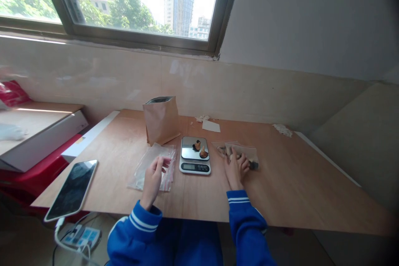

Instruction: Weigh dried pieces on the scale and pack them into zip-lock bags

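A white digital kitchen scale [195, 168] with a steel plate lies between my hands, and two brown, dried pieces [203, 152] sit on the plate. My left hand [153, 176] is over a pile of clear zip bags [141, 170] left of the scale, its fingers loosely bent with nothing visible in them. To the scale's right, my right hand [236, 167] rests with spread fingers on a filled clear bag [250, 152]. Its contents are partly hidden under the fingers; a dark bit shows at the right end.
Behind the zip bags stands an open brown paper pouch [160, 121]. A white card [211, 126] and crumpled scraps [282, 130] lie toward the wall. A phone [72, 189] on a charging cable is at the left table edge, above a power strip [82, 237].
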The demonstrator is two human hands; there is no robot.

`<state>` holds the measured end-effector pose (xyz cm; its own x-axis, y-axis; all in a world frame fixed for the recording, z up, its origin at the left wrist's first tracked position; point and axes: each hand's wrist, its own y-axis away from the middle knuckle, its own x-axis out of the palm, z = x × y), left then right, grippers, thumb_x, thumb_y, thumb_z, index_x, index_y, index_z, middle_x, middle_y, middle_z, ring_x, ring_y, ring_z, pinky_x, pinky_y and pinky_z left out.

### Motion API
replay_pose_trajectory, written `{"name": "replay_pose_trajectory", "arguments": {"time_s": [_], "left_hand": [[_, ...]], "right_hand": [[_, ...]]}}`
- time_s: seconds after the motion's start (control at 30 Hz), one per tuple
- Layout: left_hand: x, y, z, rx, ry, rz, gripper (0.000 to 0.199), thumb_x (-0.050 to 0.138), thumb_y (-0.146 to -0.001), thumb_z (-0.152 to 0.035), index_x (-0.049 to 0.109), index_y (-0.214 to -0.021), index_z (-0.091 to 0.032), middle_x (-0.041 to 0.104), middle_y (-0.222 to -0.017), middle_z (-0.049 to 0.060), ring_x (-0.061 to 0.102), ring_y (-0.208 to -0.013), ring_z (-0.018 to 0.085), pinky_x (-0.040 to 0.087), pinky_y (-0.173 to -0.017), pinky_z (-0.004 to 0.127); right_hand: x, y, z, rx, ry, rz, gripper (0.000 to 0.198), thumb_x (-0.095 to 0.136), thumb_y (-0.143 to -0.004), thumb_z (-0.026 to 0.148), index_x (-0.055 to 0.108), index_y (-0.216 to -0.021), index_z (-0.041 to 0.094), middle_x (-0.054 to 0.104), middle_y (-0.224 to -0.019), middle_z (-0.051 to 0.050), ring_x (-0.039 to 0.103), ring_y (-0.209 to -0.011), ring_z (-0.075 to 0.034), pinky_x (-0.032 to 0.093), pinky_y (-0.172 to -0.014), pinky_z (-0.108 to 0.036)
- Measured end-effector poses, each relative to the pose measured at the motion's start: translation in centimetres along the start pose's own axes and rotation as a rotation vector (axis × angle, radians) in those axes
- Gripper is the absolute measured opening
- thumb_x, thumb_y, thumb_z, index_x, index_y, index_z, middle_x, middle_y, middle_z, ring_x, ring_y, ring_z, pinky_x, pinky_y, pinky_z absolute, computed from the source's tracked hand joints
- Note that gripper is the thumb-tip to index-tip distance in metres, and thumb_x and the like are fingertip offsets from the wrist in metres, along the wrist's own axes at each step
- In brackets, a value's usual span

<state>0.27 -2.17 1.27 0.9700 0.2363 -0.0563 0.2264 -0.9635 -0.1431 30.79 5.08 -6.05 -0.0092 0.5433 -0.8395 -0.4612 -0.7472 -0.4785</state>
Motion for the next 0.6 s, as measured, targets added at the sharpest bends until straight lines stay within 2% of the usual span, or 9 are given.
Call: {"name": "replay_pose_trajectory", "arguments": {"time_s": [0.13, 0.23, 0.3, 0.4, 0.53, 0.6], "left_hand": [[-0.3, -2.9, -4.3, 0.290, -0.284, -0.152, 0.032, 0.041, -0.093, -0.038, 0.064, -0.103, -0.019, 0.063, -0.104, 0.008, 0.058, -0.099, 0.021, 0.045, -0.091, 0.037], [-0.8, -5.8, -6.9, 0.460, -0.462, -0.287, 0.034, 0.044, -0.092, -0.030, 0.059, -0.119, -0.019, 0.053, -0.123, 0.012, 0.048, -0.120, 0.025, 0.036, -0.105, 0.043], [-1.0, -7.9, -8.4, 0.482, -0.575, -0.356, 0.038, 0.046, -0.090, -0.028, 0.056, -0.126, -0.022, 0.045, -0.134, 0.012, 0.041, -0.129, 0.027, 0.027, -0.111, 0.047], [-1.1, -11.1, -9.9, 0.470, -0.710, -0.392, 0.044, 0.047, -0.090, -0.028, 0.051, -0.134, -0.029, 0.033, -0.148, 0.010, 0.034, -0.135, 0.031, 0.023, -0.112, 0.052], [-1.2, -15.1, -10.3, 0.466, -0.867, -0.355, 0.046, 0.042, -0.092, -0.034, 0.048, -0.137, -0.031, 0.021, -0.157, 0.007, 0.016, -0.144, 0.033, 0.018, -0.113, 0.054], [-1.3, -16.6, -9.8, 0.429, -0.919, -0.310, 0.045, 0.039, -0.094, -0.037, 0.050, -0.136, -0.028, 0.022, -0.158, 0.008, 0.012, -0.145, 0.035, 0.016, -0.113, 0.056]], "right_hand": [[-0.2, -1.8, 1.8, 0.071, 0.003, 0.037, 0.045, 0.044, -0.093, 0.039, 0.052, -0.135, 0.026, 0.042, -0.133, -0.021, 0.045, -0.111, -0.035, 0.037, -0.085, -0.048], [-0.4, -2.6, 2.0, 0.098, -0.028, 0.035, 0.042, 0.041, -0.093, 0.035, 0.057, -0.129, 0.020, 0.045, -0.129, -0.022, 0.045, -0.110, -0.035, 0.038, -0.082, -0.045], [-0.5, -2.8, 1.5, 0.087, -0.060, 0.040, 0.036, 0.043, -0.092, 0.030, 0.063, -0.118, 0.015, 0.051, -0.119, -0.022, 0.046, -0.107, -0.035, 0.037, -0.081, -0.043], [-0.5, -2.8, 0.6, 0.047, -0.132, 0.032, 0.030, 0.046, -0.090, 0.029, 0.068, -0.099, 0.011, 0.057, -0.104, -0.021, 0.046, -0.104, -0.034, 0.036, -0.084, -0.042], [-0.8, -2.8, -0.2, -0.033, -0.239, -0.006, 0.032, 0.042, -0.092, 0.032, 0.067, -0.089, 0.011, 0.060, -0.093, -0.018, 0.048, -0.098, -0.031, 0.035, -0.089, -0.043], [-1.3, -2.6, -0.2, -0.067, -0.283, -0.030, 0.033, 0.040, -0.092, 0.032, 0.066, -0.087, 0.012, 0.059, -0.090, -0.016, 0.050, -0.095, -0.029, 0.036, -0.089, -0.041]]}}
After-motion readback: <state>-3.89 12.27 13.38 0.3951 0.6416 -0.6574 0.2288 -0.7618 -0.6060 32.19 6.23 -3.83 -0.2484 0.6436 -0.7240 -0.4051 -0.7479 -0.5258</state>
